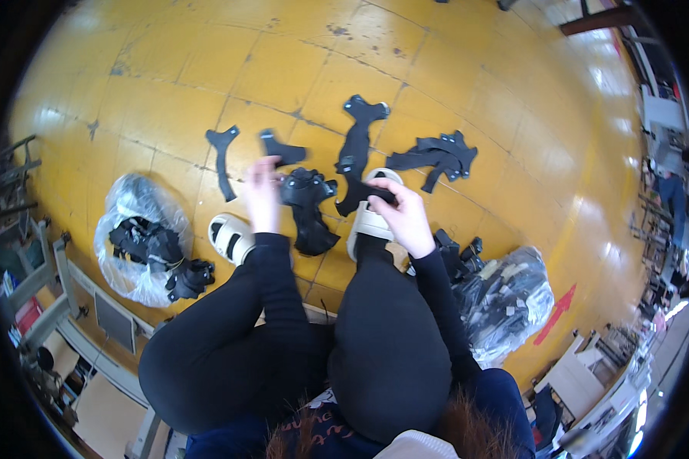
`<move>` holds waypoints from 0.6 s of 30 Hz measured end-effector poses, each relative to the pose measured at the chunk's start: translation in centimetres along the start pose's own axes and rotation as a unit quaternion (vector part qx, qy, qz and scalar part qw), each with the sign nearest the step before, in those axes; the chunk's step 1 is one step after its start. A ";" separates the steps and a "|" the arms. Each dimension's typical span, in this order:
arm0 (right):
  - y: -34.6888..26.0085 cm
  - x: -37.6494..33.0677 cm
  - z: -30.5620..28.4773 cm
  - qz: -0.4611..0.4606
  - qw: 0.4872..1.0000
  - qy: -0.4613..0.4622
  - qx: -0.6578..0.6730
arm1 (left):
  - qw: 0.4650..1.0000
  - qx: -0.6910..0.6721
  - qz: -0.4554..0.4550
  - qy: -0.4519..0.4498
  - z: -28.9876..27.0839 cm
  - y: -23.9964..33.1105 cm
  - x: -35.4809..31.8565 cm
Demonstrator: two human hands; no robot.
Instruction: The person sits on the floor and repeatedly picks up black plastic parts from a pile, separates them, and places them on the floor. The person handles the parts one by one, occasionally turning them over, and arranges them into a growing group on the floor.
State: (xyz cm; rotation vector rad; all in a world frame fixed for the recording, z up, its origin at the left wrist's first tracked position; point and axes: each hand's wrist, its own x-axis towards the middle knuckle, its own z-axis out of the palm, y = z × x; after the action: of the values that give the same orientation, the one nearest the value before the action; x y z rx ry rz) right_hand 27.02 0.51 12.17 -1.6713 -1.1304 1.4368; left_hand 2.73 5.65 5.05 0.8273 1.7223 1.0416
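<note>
Between the fingers of my right hand (406,216) is the end of a black Y-shaped fabric piece (352,193), which hangs over the floor beside my right shoe. My left hand (262,195), slightly blurred, pinches the edge of another black fabric piece (285,151). Just right of that hand lies a bunched stack of black fabric pieces (308,210) with small pale tags. Farther ahead, a long black fabric piece (355,138) stretches away from me. A narrow forked fabric piece (223,162) lies to the left, and an overlapping pile of fabric pieces (440,157) lies to the right.
A clear plastic bag (121,252) with black items stands at the left, and another filled plastic bag (513,302) at the right. My feet wear beige shoes (232,239) on the yellow tiled floor (207,69). Metal-framed furniture (99,291) borders the left.
</note>
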 end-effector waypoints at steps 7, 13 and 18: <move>-1.2 -1.6 -1.3 -0.010 1.000 -0.003 0.024 | 0.941 0.217 0.145 0.217 -8.0 -2.5 5.9; -1.7 -1.9 -0.8 -0.016 0.991 0.015 0.133 | 0.988 -0.049 0.006 -0.143 0.8 3.1 0.3; -2.8 -1.3 -1.0 -0.042 0.982 0.073 0.171 | 0.854 -0.133 -0.201 -0.461 5.9 5.2 -3.8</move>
State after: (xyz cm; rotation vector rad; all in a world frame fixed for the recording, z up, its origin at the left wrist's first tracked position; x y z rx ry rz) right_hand 27.46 0.57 15.40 -1.4415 -0.8106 1.3440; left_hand 10.01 6.18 9.96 0.5905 0.8341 0.4349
